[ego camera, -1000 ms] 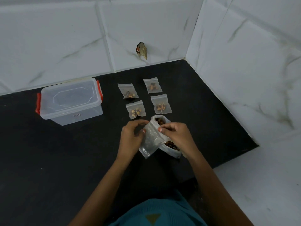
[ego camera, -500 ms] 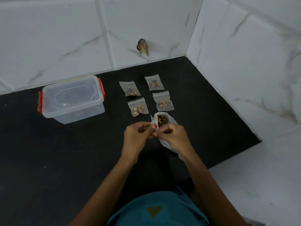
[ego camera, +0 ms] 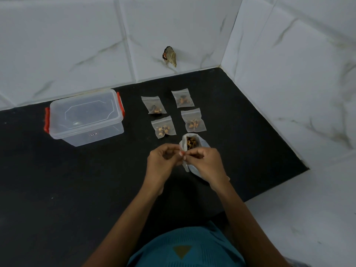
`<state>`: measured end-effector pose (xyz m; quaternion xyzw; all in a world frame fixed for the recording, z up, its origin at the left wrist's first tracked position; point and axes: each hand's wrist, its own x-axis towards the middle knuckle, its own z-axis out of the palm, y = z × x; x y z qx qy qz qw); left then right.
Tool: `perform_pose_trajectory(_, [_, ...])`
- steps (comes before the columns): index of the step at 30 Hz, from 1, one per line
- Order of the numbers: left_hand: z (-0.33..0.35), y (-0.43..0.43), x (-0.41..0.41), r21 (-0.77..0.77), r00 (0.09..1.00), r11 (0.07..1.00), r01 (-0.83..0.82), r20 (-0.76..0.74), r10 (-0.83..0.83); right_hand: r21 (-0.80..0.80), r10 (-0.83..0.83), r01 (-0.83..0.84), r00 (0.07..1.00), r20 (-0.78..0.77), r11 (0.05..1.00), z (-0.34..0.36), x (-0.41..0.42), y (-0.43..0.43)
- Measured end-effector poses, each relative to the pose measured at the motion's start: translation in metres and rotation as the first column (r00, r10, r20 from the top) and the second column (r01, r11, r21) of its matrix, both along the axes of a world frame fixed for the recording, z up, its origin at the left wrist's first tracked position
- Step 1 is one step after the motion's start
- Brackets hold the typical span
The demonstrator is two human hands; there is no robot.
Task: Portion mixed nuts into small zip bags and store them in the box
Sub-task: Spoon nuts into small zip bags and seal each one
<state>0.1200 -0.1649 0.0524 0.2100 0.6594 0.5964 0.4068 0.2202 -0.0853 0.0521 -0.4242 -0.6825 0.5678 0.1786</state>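
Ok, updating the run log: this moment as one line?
left hand, right hand: pinching small bag | nut bag: open | filled bags: four on counter | box: lid on

Both bare forearms are reaching forward from the bottom of the view and angling inward. Left hand [ego camera: 163, 160] and right hand [ego camera: 207, 163] are meeting almost fingertip to fingertip, backs up, fingers curled. Each grip is pinching the edge of a plastic bag [ego camera: 185, 164] between thumb and fingertips; how much it is holding is hidden.
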Motion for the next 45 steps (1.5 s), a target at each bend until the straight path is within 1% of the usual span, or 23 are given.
perform_pose_trajectory(3, [0.0,0.001,-0.003,0.005,0.999,1.0,-0.016,0.029,0.015,-0.038,-0.036,0.036,0.999,0.019,0.999,-0.001,0.003,0.003])
perform_pose_trajectory(7, [0.0,0.003,-0.001,-0.04,1.0,0.999,-0.012,0.005,0.012,-0.038,-0.061,0.063,0.997,0.043,0.997,0.0,0.004,0.004])
perform_pose_trajectory(8, [0.001,0.004,0.0,-0.053,0.999,0.999,-0.008,-0.034,0.006,-0.042,-0.079,0.081,0.996,0.04,0.996,0.001,0.003,0.003])
perform_pose_trajectory(10, [0.001,0.007,0.002,-0.097,0.984,0.995,0.0,-0.18,-0.017,-0.01,-0.129,0.129,0.991,0.03,0.992,0.001,0.001,0.001])
perform_pose_trajectory(12, [0.002,0.008,0.002,-0.155,0.942,0.988,-0.02,-0.335,-0.033,0.097,-0.18,0.175,0.983,0.043,0.98,0.001,-0.001,0.001])
perform_pose_trajectory(14, [0.002,0.007,0.001,-0.198,0.908,0.979,-0.044,-0.417,-0.044,0.202,-0.219,0.204,0.974,0.057,0.958,0.001,0.0,0.005])
perform_pose_trajectory(16, [0.001,0.006,0.001,-0.235,0.895,0.971,-0.04,-0.44,-0.07,0.255,-0.204,0.179,0.976,0.075,0.95,0.0,0.001,0.007])
perform_pose_trajectory(19, [0.002,0.004,-0.002,-0.244,0.903,0.969,-0.038,-0.423,-0.071,0.303,-0.141,0.107,0.986,0.09,0.947,-0.002,-0.001,0.007])
perform_pose_trajectory(25, [0.008,0.002,-0.013,-0.236,0.903,0.971,-0.049,-0.426,-0.058,0.319,-0.022,-0.003,0.997,0.075,0.948,0.009,0.003,0.021])
perform_pose_trajectory(26, [0.009,0.002,-0.014,-0.234,0.899,0.971,-0.041,-0.433,-0.066,0.348,0.009,-0.036,0.997,0.081,0.937,0.01,0.004,0.022])
perform_pose_trajectory(28, [0.009,0.002,-0.016,-0.208,0.892,0.978,-0.024,-0.446,-0.073,0.45,0.066,-0.11,0.992,0.111,0.887,0.008,0.006,0.021])
perform_pose_trajectory(31, [0.008,0.002,-0.017,-0.119,0.902,0.993,0.011,-0.428,-0.061,0.557,0.136,-0.199,0.979,0.152,0.806,0.0,0.006,0.018])
perform_pose_trajectory(34, [0.006,0.003,-0.017,-0.05,0.879,0.991,0.128,-0.457,-0.136,0.548,0.158,-0.216,0.976,0.152,0.808,0.001,0.007,0.019])
perform_pose_trajectory(37, [-0.002,0.006,-0.016,-0.041,0.795,0.952,0.303,-0.541,-0.276,0.552,0.154,-0.214,0.976,0.154,0.806,0.005,0.009,0.019])
perform_pose_trajectory(39, [-0.009,0.008,-0.01,-0.045,0.737,0.929,0.367,-0.595,-0.32,0.543,0.132,-0.182,0.983,0.131,0.82,0.006,0.009,0.019])
perform_pose_trajectory(41, [-0.017,0.013,-0.003,-0.055,0.699,0.92,0.388,-0.633,-0.333,0.511,0.135,-0.192,0.98,0.147,0.838,0.007,0.008,0.017])
perform_pose_trajectory(43, [-0.023,0.016,0.004,-0.049,0.678,0.923,0.382,-0.664,-0.316,0.489,0.146,-0.21,0.975,0.165,0.847,0.005,0.007,0.015])
perform_pose_trajectory(45, [-0.025,0.019,0.01,0.0,0.699,0.939,0.345,-0.668,-0.256,0.47,0.16,-0.219,0.974,0.163,0.855,0.004,0.007,0.014])
